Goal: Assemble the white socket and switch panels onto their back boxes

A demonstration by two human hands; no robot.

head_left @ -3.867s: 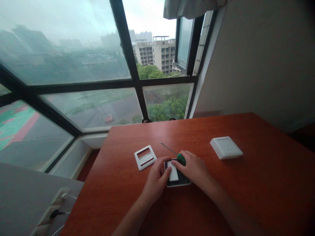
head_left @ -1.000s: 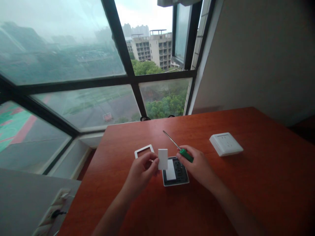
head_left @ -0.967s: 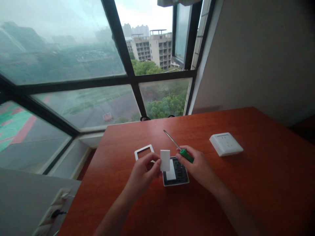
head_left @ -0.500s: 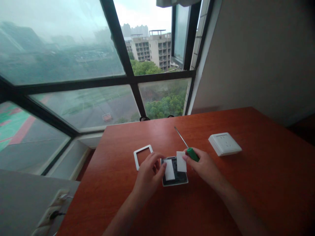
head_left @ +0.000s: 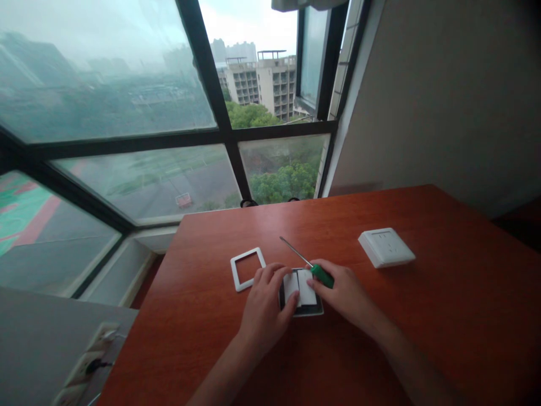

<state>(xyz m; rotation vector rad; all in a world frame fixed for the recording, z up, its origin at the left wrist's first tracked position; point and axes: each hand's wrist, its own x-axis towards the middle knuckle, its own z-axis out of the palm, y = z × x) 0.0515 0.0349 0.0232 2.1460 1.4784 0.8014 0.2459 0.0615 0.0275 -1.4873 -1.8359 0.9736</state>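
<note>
A wall switch base (head_left: 313, 312) with a dark inside lies on the table in front of me. Two white rocker plates sit side by side in it, a left rocker plate (head_left: 290, 283) and a right rocker plate (head_left: 306, 288). My left hand (head_left: 262, 301) is curled round the base's left side, its thumb on the left plate. In my right hand (head_left: 343, 285) is a screwdriver (head_left: 322, 275) with a green handle, its shaft pointing up and left. My right thumb also touches the right plate. Beyond my left hand lies a white cover frame (head_left: 234, 276).
A white socket on a box (head_left: 386, 248) stands at the right of the brown table (head_left: 443, 293). Windows (head_left: 147, 180) run behind the table's far edge. Wall sockets with plugs (head_left: 91, 363) are at lower left.
The loose rocker plate went from inside the cover frame to my left hand, then to my right, and now lies in the base's right half. My left hand has come back to the base.
</note>
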